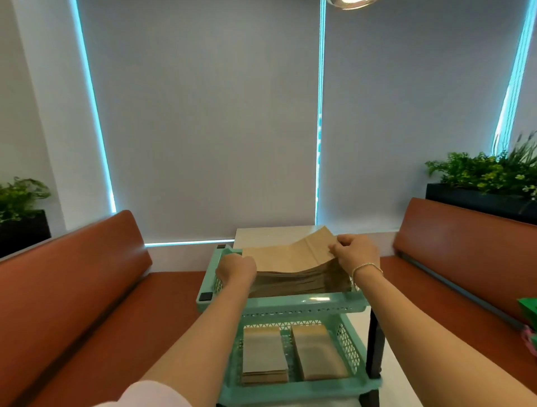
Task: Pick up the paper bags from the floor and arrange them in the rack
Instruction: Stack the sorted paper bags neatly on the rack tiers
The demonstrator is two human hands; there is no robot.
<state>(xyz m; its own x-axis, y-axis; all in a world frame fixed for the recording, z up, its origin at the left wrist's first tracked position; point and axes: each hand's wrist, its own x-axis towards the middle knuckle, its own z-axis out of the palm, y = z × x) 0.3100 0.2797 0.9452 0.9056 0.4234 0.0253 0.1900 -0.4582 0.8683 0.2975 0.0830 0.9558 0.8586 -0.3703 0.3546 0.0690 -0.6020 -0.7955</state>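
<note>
We are settling a thick stack of paper bags (293,261) into the rack (305,305) top tier, left hand (236,268) and right hand (353,255) gripping its ends, lower tier already stocked, floor unseen.

Ceiling lamp (351,3) cut off by top edge (only its rim), green object (529,312) by right

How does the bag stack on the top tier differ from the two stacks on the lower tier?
The top stack is one wide, thick pile filling its tier, while the lower stacks are two narrower, thinner piles side by side. The top stack's uppermost bag curls up under the right hand; the lower stacks lie flat, untouched. All are brown paper.
</note>
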